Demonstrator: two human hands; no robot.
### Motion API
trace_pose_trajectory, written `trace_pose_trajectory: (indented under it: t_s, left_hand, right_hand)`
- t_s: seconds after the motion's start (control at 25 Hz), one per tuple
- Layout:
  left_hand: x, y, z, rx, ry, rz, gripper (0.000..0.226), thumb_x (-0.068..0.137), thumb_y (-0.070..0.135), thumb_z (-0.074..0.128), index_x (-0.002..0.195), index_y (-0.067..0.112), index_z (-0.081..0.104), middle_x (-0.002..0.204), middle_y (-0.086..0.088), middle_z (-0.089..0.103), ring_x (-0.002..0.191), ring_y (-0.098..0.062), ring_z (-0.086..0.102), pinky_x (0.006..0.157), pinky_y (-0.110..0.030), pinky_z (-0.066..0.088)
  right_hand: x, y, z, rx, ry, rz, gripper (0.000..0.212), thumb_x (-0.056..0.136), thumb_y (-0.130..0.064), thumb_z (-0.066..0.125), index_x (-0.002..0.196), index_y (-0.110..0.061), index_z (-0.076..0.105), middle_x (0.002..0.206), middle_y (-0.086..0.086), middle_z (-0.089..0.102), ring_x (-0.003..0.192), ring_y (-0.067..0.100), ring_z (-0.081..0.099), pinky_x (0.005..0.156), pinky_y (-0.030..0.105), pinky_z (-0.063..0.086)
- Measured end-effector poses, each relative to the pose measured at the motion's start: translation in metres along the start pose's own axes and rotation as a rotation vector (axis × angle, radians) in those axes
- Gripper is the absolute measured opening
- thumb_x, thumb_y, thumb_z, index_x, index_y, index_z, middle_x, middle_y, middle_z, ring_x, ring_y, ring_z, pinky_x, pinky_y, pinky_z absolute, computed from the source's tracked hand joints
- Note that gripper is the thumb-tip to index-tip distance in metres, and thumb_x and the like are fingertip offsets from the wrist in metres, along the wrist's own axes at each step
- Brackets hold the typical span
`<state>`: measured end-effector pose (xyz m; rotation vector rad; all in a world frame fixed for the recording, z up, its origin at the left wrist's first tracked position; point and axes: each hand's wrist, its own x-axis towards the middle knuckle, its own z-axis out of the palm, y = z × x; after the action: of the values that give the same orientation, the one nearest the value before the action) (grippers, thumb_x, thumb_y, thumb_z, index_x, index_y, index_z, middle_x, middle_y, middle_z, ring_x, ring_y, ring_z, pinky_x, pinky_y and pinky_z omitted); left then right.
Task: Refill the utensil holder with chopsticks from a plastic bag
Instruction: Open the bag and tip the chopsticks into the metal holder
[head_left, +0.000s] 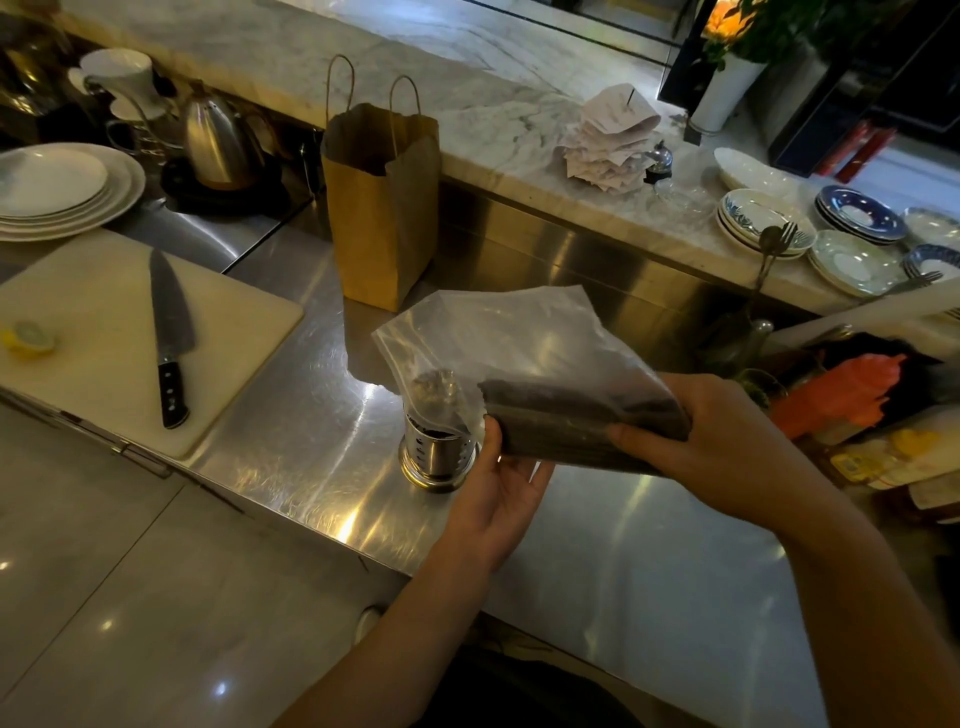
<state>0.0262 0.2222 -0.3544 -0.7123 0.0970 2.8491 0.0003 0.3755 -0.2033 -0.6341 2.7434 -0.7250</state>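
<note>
A: Hands?
B: Left hand (498, 493) and right hand (717, 436) both grip the plastic bag (519, 343), fingers curled round the dark chopsticks (571, 421) inside.
A: Location?
B: Held above the counter (649, 571); the bag's loose end overlaps the utensil holder (439, 452) top.

Bag (498, 332) clear; chopsticks (571, 415) dark. Holder (439, 452) silver, perforated. Paper bag (382, 218) brown. Plates (57, 187) white; dishes (857, 213) blue-patterned.

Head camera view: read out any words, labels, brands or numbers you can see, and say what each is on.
Nothing here reads clearly.
Stack of paper slips on the marble counter: faint print, too blurred.
Small yellow label at the right edge: too blurred.
Clear plastic bag: no print visible.
</note>
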Motion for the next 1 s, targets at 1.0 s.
trace_pose_trajectory:
  t_s: [1.0]
  left_hand:
    - [0.0008,0.0021,-0.0006,0.002,0.001,-0.002,0.038,0.082,0.025,0.061,0.116,0.009,0.063,0.115,-0.016,0.069,0.101,-0.027,0.071,0.084,-0.046,0.057]
  right_hand:
    - [0.0014,0.0006,0.0061,0.034,0.037,0.075,0.014,0.089,-0.027,0.061,0.103,-0.029,0.06,0.083,-0.008,0.064,0.076,0.006,0.062,0.071,0.025,0.05]
